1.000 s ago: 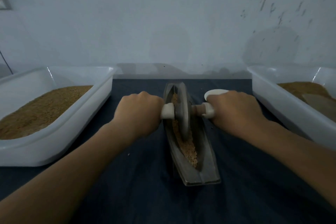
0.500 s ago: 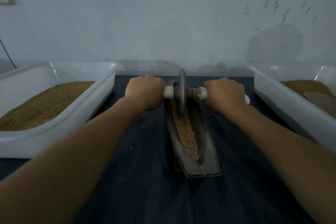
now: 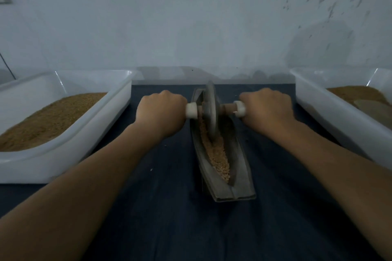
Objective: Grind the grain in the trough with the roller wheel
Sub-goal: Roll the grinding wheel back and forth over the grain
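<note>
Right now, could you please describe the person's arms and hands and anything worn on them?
The left hand and right hand are bare: no gloves, and no watch or band at either wrist. The left forearm and right forearm are bare too, with no sleeve in view. Rings cannot be judged from this angle.

The left hand point(image 3: 161, 110) and the right hand point(image 3: 267, 108) are bare. Back from the fingers, the top of each hand is round and smooth. The left forearm point(image 3: 101, 176) and the right forearm point(image 3: 331, 165) are bare too, long and smooth, looking wider the farther back from the fingers they go.
</note>
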